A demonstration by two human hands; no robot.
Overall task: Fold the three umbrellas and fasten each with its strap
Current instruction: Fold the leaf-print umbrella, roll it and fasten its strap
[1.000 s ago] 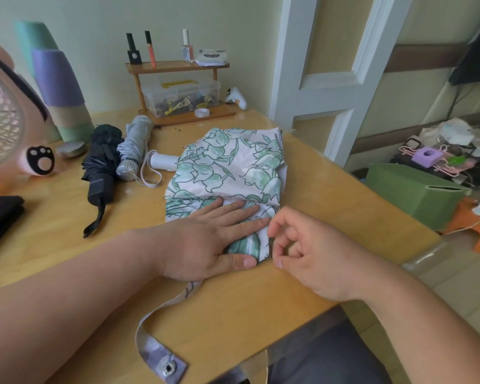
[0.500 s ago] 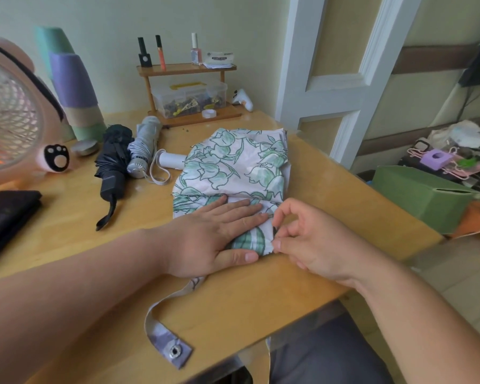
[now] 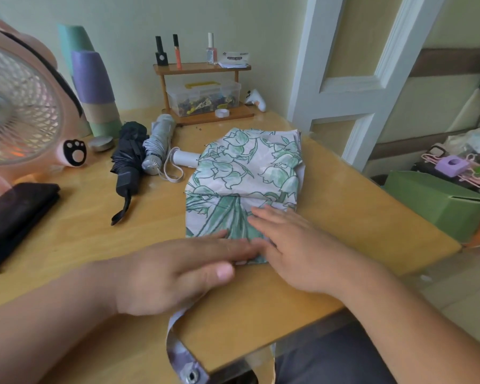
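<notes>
Since the earlier frames the right hand (image 3: 302,253) has opened. Before, it pinched the near edge of the floral umbrella (image 3: 244,173); now it lies flat on the cloth with straight fingers pointing away from the person. The left hand (image 3: 164,275) has slid back to the near end of the umbrella. Its fingers are also straight, point to the right and touch the lower edge of the cloth, just beside the right hand. Neither hand grips anything.

The floral umbrella lies flattened in the middle of the desk (image 3: 358,206), with its white handle (image 3: 185,157) sticking out at the far left side. Its strap (image 3: 178,347) is loose and runs from under the left hand to the near edge of the desk, where the metal snap (image 3: 191,376) shows.

To the left, a black umbrella (image 3: 128,162) and a silver umbrella (image 3: 158,145) lie folded side by side. Further left stands a fan (image 3: 17,106), and a wooden shelf (image 3: 203,69) stands at the wall.
</notes>
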